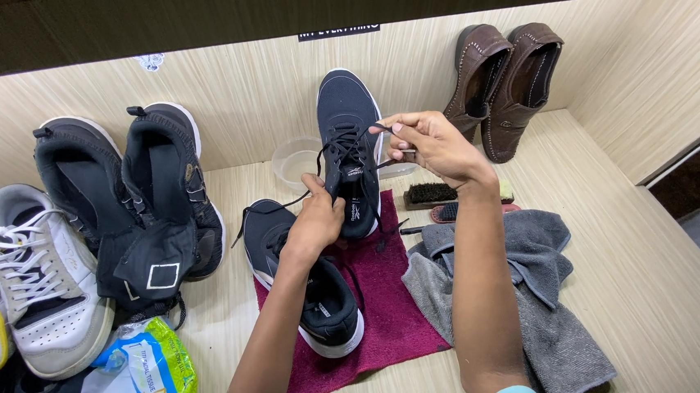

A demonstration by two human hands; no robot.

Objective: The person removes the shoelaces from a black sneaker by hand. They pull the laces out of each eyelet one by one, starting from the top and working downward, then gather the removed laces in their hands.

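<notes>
My left hand (315, 219) grips the tongue end of a dark navy sneaker (346, 131) and holds it up, toe pointing away, above a maroon cloth (391, 306). My right hand (432, 145) pinches the sneaker's black lace (383, 130) near the eyelets and pulls it to the right. The matching navy sneaker (322, 305) with a white sole lies on the maroon cloth, partly behind my left forearm.
A grey towel (539, 316) lies right of the cloth, with two brushes (432, 196) behind it. Brown leather shoes (502, 76) lean on the back wall. A clear plastic bowl (291, 161), black high-tops (132, 198), white sneakers (40, 281) and a wipes packet (149, 367) sit left.
</notes>
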